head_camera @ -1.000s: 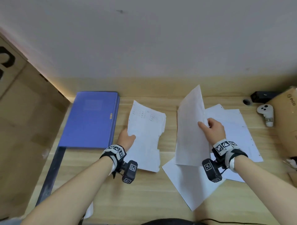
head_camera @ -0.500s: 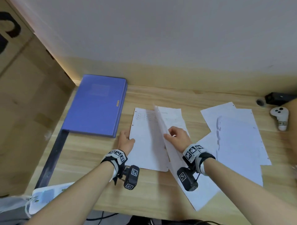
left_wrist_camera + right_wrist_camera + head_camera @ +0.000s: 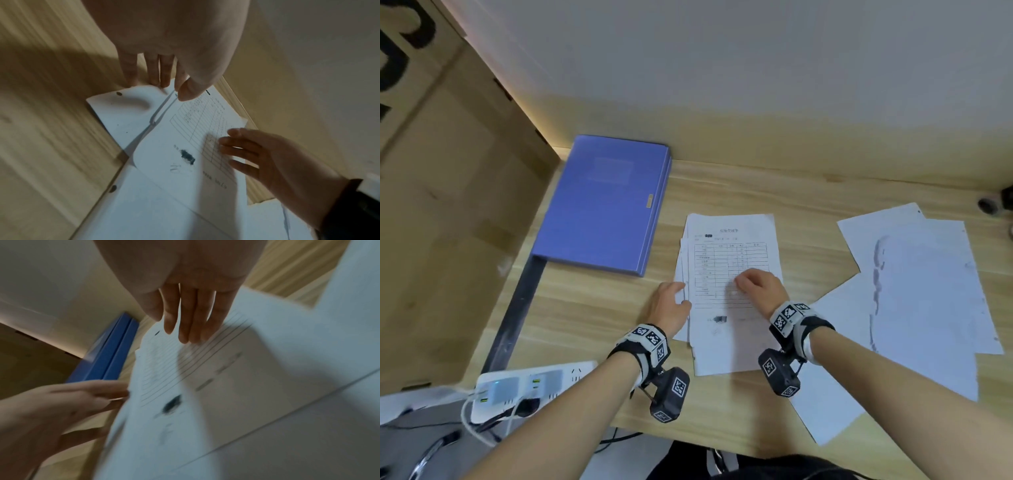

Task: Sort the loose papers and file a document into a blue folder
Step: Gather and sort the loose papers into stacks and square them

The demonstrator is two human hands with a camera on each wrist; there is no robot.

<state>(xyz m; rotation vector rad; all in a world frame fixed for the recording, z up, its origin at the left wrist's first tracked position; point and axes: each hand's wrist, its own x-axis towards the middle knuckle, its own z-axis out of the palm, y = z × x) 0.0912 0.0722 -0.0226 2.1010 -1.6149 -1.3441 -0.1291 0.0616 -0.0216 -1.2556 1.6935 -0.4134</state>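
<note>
A person's right hand (image 3: 758,289) presses flat on a printed white form (image 3: 732,260) topping a small stack on the wooden surface (image 3: 791,192). The left hand (image 3: 671,305), fingers straight, steadies the stack's left edge. Sorting seems underway; next, likely squaring the sheets and opening the closed blue folder (image 3: 606,202) just beside them.

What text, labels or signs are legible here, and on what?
Printed form under both hands: heading, table and handwriting all too small or blurred to read; two spots smudged dark.
Cardboard box, left: big black letters cut off by the frame, unreadable.
Blue folder: pale cover label, nothing legible.
Wrist bands: black-and-white square code patterns, no words.
Loose sheets, right: grey smears only.
</note>
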